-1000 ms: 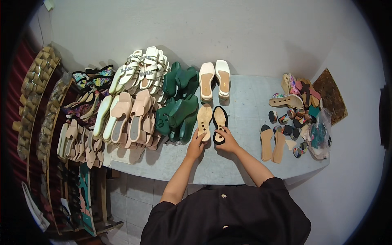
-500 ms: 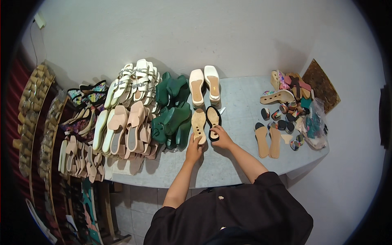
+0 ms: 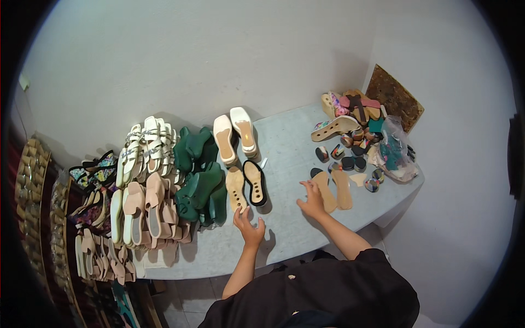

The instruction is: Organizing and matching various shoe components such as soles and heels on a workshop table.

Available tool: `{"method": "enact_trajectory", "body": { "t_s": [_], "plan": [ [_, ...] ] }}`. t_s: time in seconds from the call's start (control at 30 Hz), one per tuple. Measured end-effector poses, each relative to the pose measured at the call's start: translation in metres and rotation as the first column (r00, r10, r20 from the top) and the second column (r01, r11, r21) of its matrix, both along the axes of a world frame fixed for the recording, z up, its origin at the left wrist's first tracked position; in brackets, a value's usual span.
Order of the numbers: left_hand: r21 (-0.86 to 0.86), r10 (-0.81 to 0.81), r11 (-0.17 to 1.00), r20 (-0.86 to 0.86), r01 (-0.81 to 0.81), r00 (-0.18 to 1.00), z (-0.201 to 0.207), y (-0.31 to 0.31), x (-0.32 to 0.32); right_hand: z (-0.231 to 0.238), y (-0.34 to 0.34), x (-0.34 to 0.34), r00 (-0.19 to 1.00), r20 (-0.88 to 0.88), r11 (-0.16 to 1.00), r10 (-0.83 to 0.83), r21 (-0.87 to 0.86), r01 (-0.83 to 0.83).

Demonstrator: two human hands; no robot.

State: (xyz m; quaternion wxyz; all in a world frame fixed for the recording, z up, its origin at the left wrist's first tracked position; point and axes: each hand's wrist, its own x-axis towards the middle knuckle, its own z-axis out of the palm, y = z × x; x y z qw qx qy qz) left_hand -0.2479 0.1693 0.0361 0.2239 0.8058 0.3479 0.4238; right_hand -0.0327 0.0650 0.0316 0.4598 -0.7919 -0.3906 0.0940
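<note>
Side by side on the table lie a tan shoe sole with several holes and a black-rimmed sole with a tan middle and similar holes. My left hand is open just below the near end of the tan sole, its fingers spread; whether a fingertip touches the sole I cannot tell. To the right, my right hand is open and holds nothing, its fingers apart. It is beside a flat tan insole with a dark tip, which lies by a second tan insole.
White shoes stand behind the soles. Left of them are green shoe forms, pink sandals and white sandals. Heel pieces, a wedge sole and a clear plastic bag crowd the right end. Walls border the table.
Both hands have let go of the two soles, which now lie on the table. My right hand has moved right to the insoles. The view has swung rightward.
</note>
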Motion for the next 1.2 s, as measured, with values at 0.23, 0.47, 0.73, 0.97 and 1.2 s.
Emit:
{"method": "enact_trajectory", "body": {
  "t_s": [0.23,0.47,0.73,0.97,1.2],
  "plan": [
    [0.038,0.071,0.996,0.145,-0.077,0.987,0.012,-0.018,0.094,0.028,-0.029,0.123,0.954,0.218,0.954,-0.206,-0.172,0.246],
    [0.081,-0.001,0.997,0.143,-0.011,0.990,0.011,-0.056,0.189,0.033,-0.016,0.279,0.891,0.367,0.889,-0.269,-0.262,0.376],
    [0.080,0.119,0.989,0.095,-0.127,0.988,0.014,-0.058,0.207,0.021,0.010,0.382,0.945,0.153,0.750,-0.290,-0.577,0.324],
    [0.094,0.094,0.991,0.068,-0.100,0.993,0.031,-0.041,0.231,0.077,0.018,0.313,0.850,0.494,0.983,-0.181,0.078,0.164],
    [0.040,-0.082,0.996,-0.073,0.085,0.994,0.074,-0.013,0.265,0.135,0.019,0.241,0.905,0.391,0.897,0.170,0.319,-0.306]
  ]
}}
